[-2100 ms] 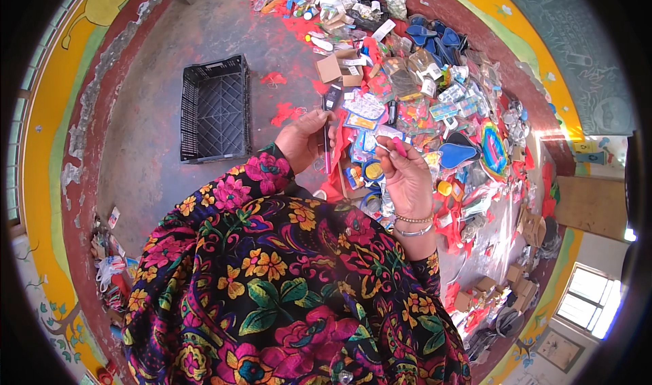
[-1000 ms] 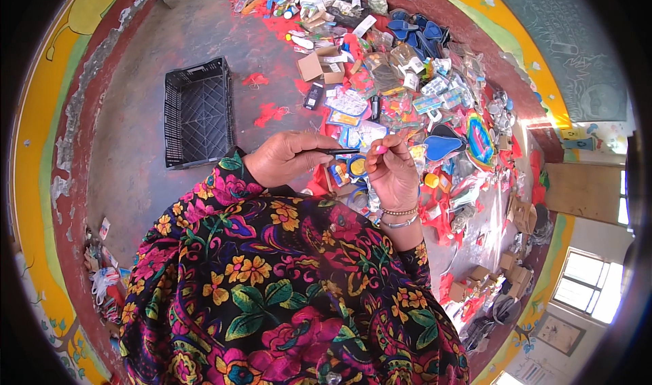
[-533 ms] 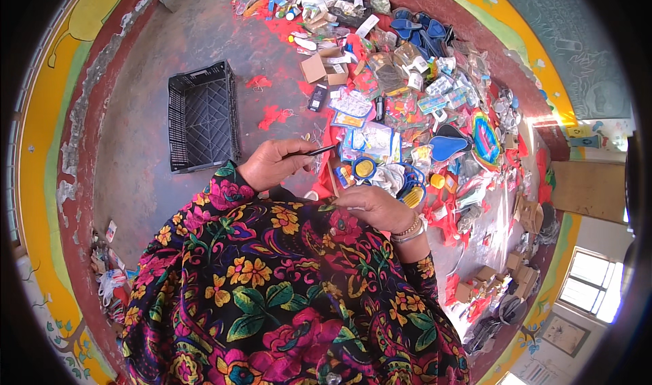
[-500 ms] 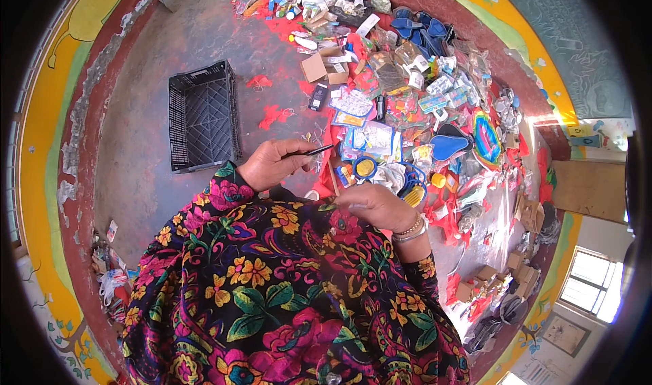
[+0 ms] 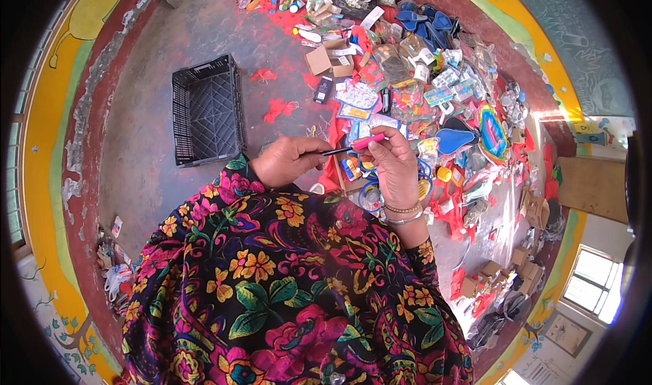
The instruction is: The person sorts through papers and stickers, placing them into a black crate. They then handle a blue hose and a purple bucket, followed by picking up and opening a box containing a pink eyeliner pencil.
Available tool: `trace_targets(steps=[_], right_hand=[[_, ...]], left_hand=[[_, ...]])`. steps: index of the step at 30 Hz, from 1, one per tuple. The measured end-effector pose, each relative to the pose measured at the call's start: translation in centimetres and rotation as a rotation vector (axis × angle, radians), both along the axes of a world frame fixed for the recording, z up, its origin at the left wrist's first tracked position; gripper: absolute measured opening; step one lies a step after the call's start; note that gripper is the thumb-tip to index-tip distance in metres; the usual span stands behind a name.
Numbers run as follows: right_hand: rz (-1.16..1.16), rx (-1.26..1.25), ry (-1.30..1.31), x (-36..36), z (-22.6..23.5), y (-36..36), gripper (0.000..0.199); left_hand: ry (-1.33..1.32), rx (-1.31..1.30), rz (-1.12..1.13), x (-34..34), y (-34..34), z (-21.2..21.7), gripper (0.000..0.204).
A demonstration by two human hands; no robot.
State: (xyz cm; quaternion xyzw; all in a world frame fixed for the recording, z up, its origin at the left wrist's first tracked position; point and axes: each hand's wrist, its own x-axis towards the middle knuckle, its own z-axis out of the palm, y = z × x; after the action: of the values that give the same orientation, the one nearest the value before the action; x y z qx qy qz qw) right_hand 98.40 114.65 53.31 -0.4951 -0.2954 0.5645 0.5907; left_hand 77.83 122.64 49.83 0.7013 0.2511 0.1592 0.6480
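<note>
In front of my chest, my left hand [image 5: 288, 162] is closed round a slim black pen-like stick [image 5: 334, 152], which points right. My right hand [image 5: 397, 171], with bracelets at the wrist, pinches a short pink tube [image 5: 369, 141] between thumb and fingers. The stick's tip lies close to the tube's left end; whether they touch, I cannot tell. Behind both hands spreads a pile of small packaged goods, with white-and-blue packets [image 5: 358, 96] nearest. A flowered black garment [image 5: 292, 283] covers my arms and the lower view.
A black plastic crate [image 5: 178, 123] stands on the floor at left. An opened cardboard box [image 5: 329, 58], blue slipper-like items [image 5: 454, 137] and a rainbow-coloured piece [image 5: 494, 135] lie among the goods. Red scraps [image 5: 278, 110] dot the floor. More cartons [image 5: 526, 276] sit at the right.
My right hand has risen from near my chest and now shows the pink tube in its fingers, beside the black stick. My left hand has shifted slightly to the right.
</note>
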Motion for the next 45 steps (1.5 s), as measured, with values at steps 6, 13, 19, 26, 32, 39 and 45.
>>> trace_targets(steps=[6, 13, 19, 26, 32, 39, 45], right_hand=[[0.070, -0.058, -0.005, -0.4, -0.6, -0.3, 0.014], [0.329, -0.131, -0.353, -0.7, -1.4, -0.9, 0.018], [0.455, -0.067, -0.510, -0.7, -2.4, -2.0, 0.018], [0.374, -0.110, -0.520, -1.3, -2.5, -2.6, 0.021], [0.370, -0.002, -0.732, -0.9, -3.2, -3.0, 0.021], [0.422, 0.380, -1.518, -0.4, -3.3, -3.6, 0.019], [0.619, 0.543, -1.630, -0.1, -2.8, -4.1, 0.019]], left_hand=[[-0.007, 0.058, -0.026, 0.1, -0.1, -0.9, 0.026], [0.093, 0.158, -0.067, 0.3, -0.4, -0.4, 0.022], [0.137, 0.230, -0.180, -0.1, -1.1, -1.5, 0.022], [0.066, 0.372, -0.151, 0.2, -1.6, -1.7, 0.021], [0.149, 0.358, -0.189, 0.6, -1.4, -1.7, 0.021], [0.397, 0.316, -0.457, -0.3, 0.8, -0.7, 0.026], [0.293, 0.118, -0.544, -0.1, -0.2, -0.8, 0.030]])
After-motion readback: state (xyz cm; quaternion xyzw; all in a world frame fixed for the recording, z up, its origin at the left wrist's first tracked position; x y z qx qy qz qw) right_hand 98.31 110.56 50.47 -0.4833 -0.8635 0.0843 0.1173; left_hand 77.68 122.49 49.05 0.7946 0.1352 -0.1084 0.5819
